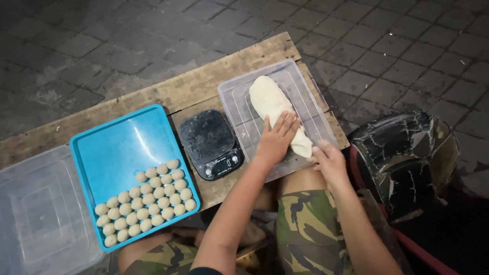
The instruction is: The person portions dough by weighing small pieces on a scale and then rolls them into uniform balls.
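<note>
The long dough log (277, 109) lies in a clear plastic tray (239, 97) at the right part of the wooden counter (204, 84). Its long axis runs from the far left to the near right, so the near end points toward the right hand (330, 162) and the far end goes away from the person. The left hand (276, 137) lies flat on the middle-near part of the log, fingers spread and pointing far, palm pressing on top; it is not closed around the dough. The right hand is at the near end of the log, touching it or just beside it, the fingers bent a little; I cannot tell if it pinches the dough. The two hands are apart, the left one a little farther, the right one nearer to the body.

The dough is pale cream, smooth, thick and round at the far end, and it looks soft.

Just left of the tray is a small black scale (211, 142). Further left is a blue tray (122, 147) with many small dough balls (147, 201) in rows at its near side, and then another clear container (35, 203) at the left edge
</note>
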